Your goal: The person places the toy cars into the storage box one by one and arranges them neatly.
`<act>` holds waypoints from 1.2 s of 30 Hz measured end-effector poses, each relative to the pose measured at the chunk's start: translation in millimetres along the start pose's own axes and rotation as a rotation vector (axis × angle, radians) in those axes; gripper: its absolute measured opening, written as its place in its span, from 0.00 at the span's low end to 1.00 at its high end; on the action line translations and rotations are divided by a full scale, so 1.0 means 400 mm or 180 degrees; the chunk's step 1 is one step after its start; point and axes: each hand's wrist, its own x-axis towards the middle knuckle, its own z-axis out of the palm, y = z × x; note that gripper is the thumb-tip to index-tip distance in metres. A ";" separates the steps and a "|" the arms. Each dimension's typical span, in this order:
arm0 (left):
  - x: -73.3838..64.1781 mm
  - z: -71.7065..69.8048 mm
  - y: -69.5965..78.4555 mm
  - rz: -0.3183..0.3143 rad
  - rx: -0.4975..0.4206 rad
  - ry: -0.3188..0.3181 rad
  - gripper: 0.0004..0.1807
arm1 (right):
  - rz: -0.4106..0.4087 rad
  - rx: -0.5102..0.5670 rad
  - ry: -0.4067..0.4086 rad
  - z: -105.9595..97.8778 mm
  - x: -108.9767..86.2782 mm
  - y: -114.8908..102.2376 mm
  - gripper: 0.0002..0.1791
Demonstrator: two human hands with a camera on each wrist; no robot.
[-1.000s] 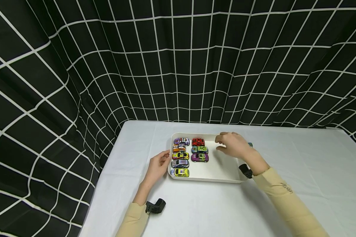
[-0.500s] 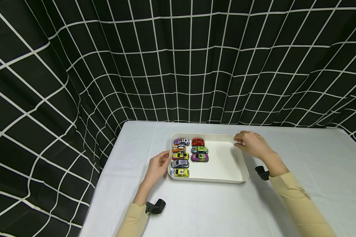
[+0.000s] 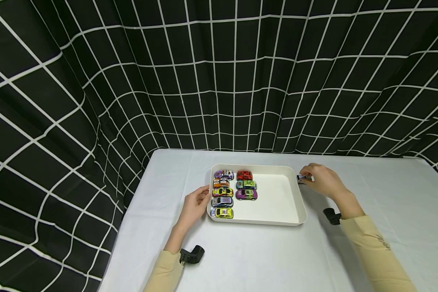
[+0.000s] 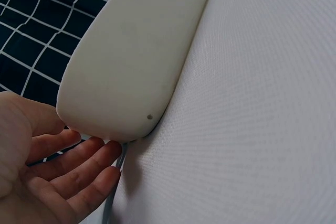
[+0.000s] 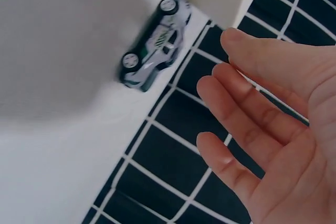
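A white tray (image 3: 277,198) lies on the table with several toy cars in it. My left hand (image 3: 195,203) is at the tray's left end, its fingertips against the outer wall; in the left wrist view the fingers (image 4: 79,177) are loosely bent there. Just outside the tray's right end stands a silver-white toy car (image 5: 157,43). My right hand (image 3: 323,180) is beside this car. In the right wrist view its fingers and thumb are spread apart, with a gap between them and the car. From the head, the hand partly covers the car.
Inside the tray, toy cars form a left column, with a yellow car (image 3: 222,213) at its near end. A shorter column includes a red car (image 3: 244,175) and a purple car (image 3: 246,194). A white cloth covers the table (image 3: 255,259); a black gridded curtain (image 3: 241,81) stands behind.
My right hand has moved right, from above the tray's bare right part, past its rim, to the silver-white car outside. The left hand has kept its place at the tray.
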 end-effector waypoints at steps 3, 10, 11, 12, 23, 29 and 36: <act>-0.001 0.000 -0.002 -0.0005 -0.0003 -0.0010 0.18 | 0.0061 0.0029 -0.0013 0.007 -0.003 0.012 0.11; -0.003 -0.001 -0.002 0.0042 0.0009 0.0003 0.17 | 0.0112 0.0033 -0.0005 0.019 -0.002 0.034 0.12; -0.002 -0.001 -0.004 0.0053 0.0008 0.0003 0.17 | 0.0115 0.0033 -0.0012 0.021 -0.002 0.037 0.12; -0.002 -0.001 -0.004 0.0054 0.0009 0.0003 0.17 | 0.0119 0.0035 -0.0024 0.022 -0.001 0.039 0.13; -0.001 0.002 -0.009 0.0072 -0.0046 0.0009 0.17 | 0.0182 0.0056 -0.0046 0.055 0.007 0.067 0.15; -0.001 0.002 -0.007 0.0034 -0.0035 0.0010 0.17 | 0.0204 0.0092 0.0011 0.067 0.008 0.075 0.15; 0.001 0.001 0.000 -0.0041 0.0043 0.0016 0.17 | 0.0129 0.0038 0.0100 0.075 0.009 0.079 0.15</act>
